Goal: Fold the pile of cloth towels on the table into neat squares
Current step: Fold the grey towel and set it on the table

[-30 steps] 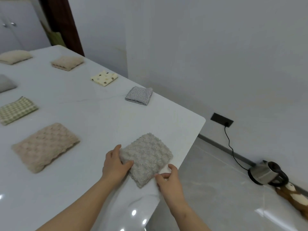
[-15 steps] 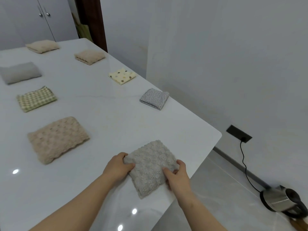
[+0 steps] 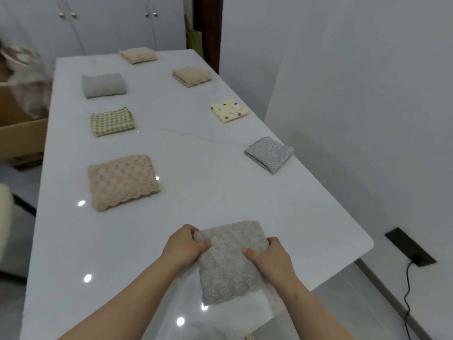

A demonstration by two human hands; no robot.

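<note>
The grey plush towel (image 3: 228, 261) lies at six o'clock in the view, on the white table (image 3: 196, 200) not far from its right-hand edge. It is already folded into a thick, roughly square pad. The left hand (image 3: 182, 246) grips the pad's far-left corner at about ten o'clock on the cloth, fingers curled over the edge. The right hand (image 3: 269, 257) grips the right edge at about three o'clock, with the thumb lying on top and the other fingers wrapped round the side. Seven other towels lie folded and well apart in two rows running toward twelve o'clock. The left row has a beige bubbly towel (image 3: 122, 181), a green checked towel (image 3: 112, 121), a plain grey towel (image 3: 104, 85) and a far beige towel (image 3: 138, 55). The right row has a speckled blue-grey towel (image 3: 269, 153), a cream dotted towel (image 3: 229, 112) and another beige towel (image 3: 192, 76). No loose pile shows on the table, so this looks like the last fold, at the stage of squaring and setting down. The next move probably calls for nudging the pad square, in line with the right row toward one o'clock, then pressing it flat before both hands let go, since the deep pile looks springy and the layers could creep apart.
</note>
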